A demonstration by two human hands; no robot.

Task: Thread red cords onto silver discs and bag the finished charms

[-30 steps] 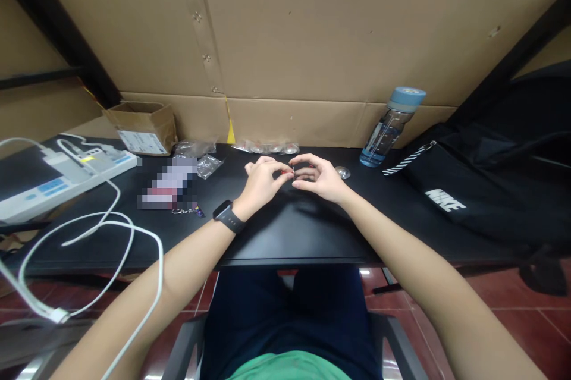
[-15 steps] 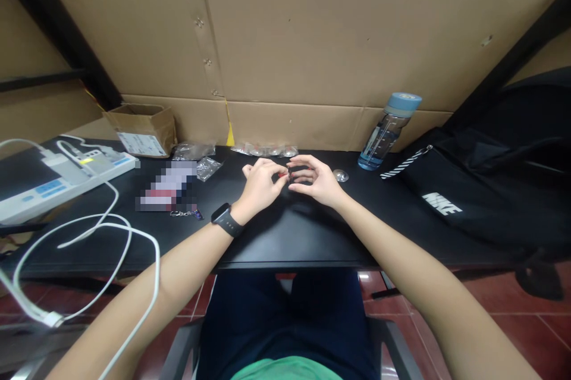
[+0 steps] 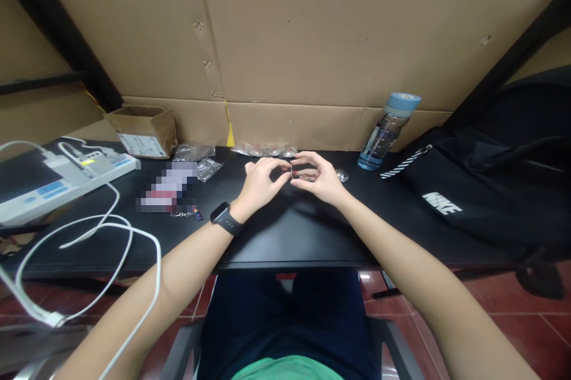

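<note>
In the head view, the left hand (image 3: pixel 265 182) is holding a small red-marked piece (image 3: pixel 292 170) at its fingertips, the grip closing on it, above the worktop (image 3: pixel 294 240). The right hand (image 3: pixel 322 179) is curving around the other side; whether its grip is pressing, I cannot tell. A clear dome (image 3: pixel 342 176) is lying separately beside it. By my judgement, the handling is going on, unfinished; which steps are done is not showing.

Held item (image 3: pixel 292 172) perhaps partly hidden, too small to tell; bag (image 3: pixel 482 204) cut off right.
</note>
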